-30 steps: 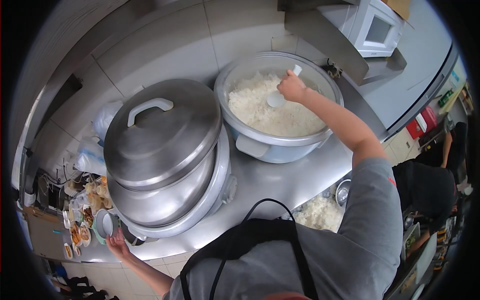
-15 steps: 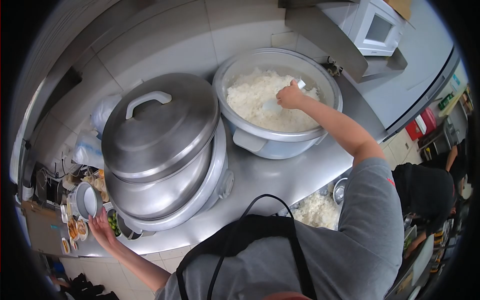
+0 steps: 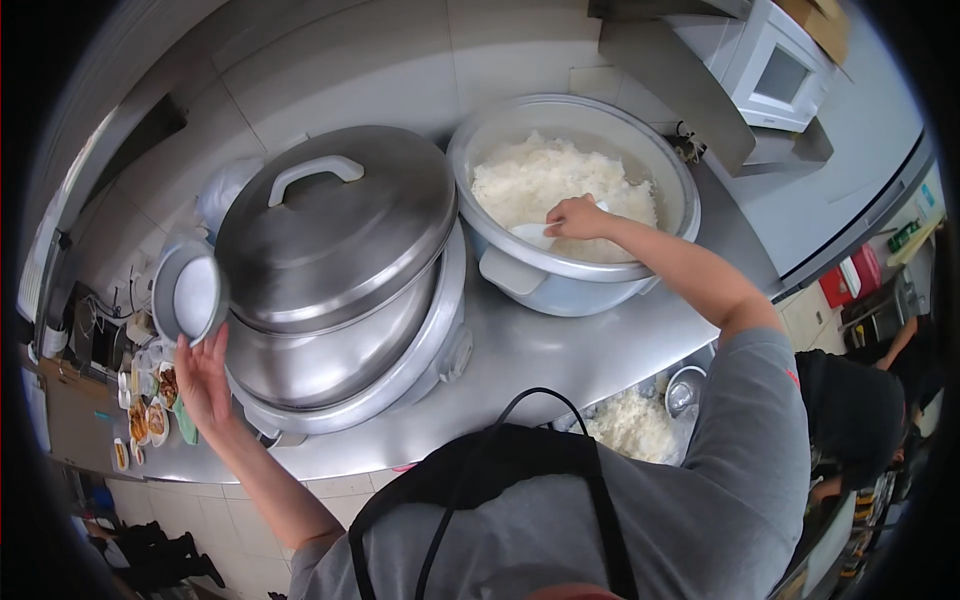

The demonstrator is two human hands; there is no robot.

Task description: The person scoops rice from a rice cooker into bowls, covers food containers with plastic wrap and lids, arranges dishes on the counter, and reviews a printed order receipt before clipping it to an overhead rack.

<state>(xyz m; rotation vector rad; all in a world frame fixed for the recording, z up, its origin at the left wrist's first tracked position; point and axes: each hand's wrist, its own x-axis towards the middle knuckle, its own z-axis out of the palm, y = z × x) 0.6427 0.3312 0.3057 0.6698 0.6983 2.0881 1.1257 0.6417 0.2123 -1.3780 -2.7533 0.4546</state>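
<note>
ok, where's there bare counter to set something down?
Widest: steel counter in front of the open rice pot, right of the lidded cooker. A narrower strip shows between that pot and the tall grey unit. Crowded: the left end, with small dishes, and where pot and cooker nearly meet.

Even, fairly bright light washes the room, leaving soft glare on the desk (image 3: 530, 355) and lid (image 3: 360, 235); edges bend and sink into black, far corners look soft.
</note>
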